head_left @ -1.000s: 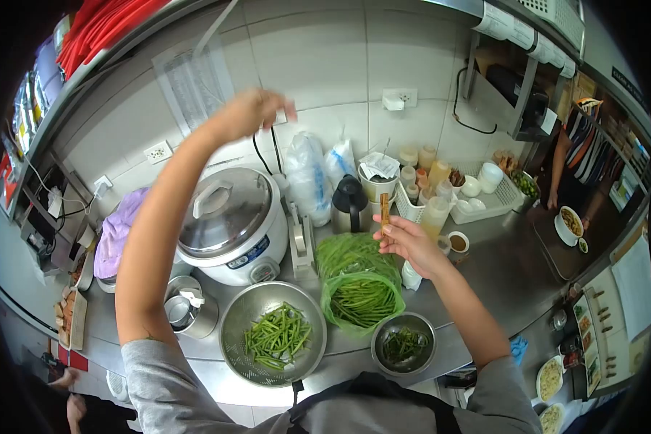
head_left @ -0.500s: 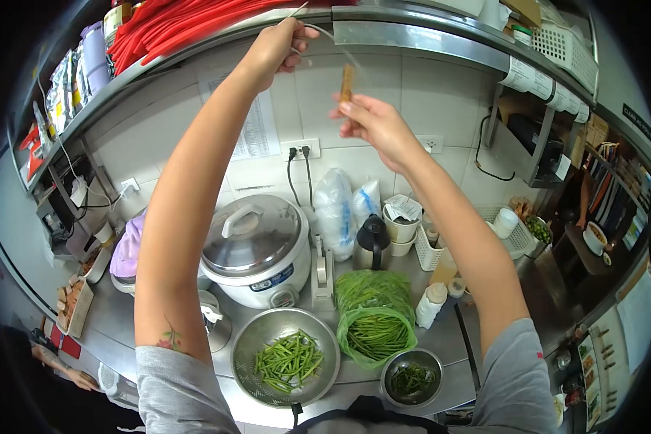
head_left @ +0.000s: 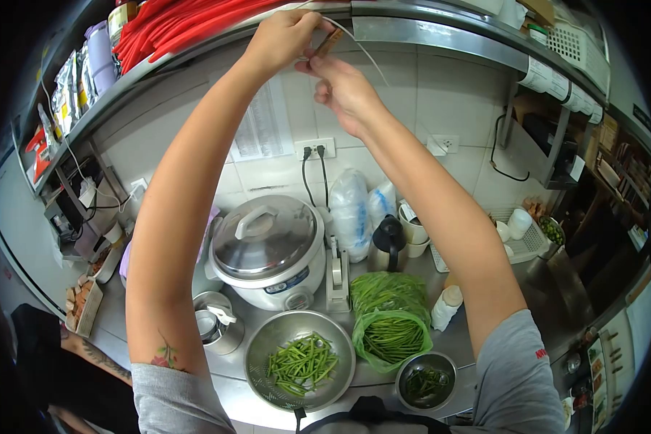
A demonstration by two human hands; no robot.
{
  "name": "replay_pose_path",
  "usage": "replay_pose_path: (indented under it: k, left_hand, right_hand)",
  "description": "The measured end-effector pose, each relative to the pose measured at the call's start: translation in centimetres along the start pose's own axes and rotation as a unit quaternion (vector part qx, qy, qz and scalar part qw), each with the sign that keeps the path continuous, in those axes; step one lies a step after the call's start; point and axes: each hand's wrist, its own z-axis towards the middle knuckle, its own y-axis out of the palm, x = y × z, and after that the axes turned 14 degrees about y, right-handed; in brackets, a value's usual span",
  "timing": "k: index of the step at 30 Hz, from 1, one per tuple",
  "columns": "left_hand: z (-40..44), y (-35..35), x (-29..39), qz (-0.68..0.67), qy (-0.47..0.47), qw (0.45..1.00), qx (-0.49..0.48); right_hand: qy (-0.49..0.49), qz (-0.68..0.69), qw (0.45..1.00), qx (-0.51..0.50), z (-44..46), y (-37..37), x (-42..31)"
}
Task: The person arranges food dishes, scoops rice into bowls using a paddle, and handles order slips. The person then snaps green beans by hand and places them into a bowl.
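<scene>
Brown wooden piece [head_left: 330,43] pinched up by the shelf [head_left: 427,35], vegetables in containers below.
The right hand [head_left: 346,92] grips it between thumb and finger at the shelf's front edge; the left hand [head_left: 286,37] is curled beside a pale strip [head_left: 369,56], its grip unclear. Along the bench's [head_left: 375,385] front edge, a steel colander [head_left: 259,353] holds cut green beans [head_left: 301,365] and a small steel bowl [head_left: 403,372] dark greens [head_left: 425,381]; just behind, a green bag [head_left: 385,291] gapes over long beans [head_left: 394,336].
</scene>
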Motion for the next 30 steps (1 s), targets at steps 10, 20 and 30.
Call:
replay_pose_path:
  k: [10,20,30]
  left_hand:
    - [0.4,0.5,0.0,0.14,0.1,0.983,0.066]
    - [-0.9,1.6,1.6,0.025,0.045,0.994,0.1]
    - [-10.4,2.5,7.5,0.212,0.114,0.96,0.143]
  right_hand:
    - [-0.024,-0.028,0.998,0.045,-0.4,0.5,1.1]
    - [-0.029,0.063,0.997,0.03,0.0,0.8,-1.5]
    - [-0.039,0.194,0.979,-0.042,3.8,1.8,-2.2]
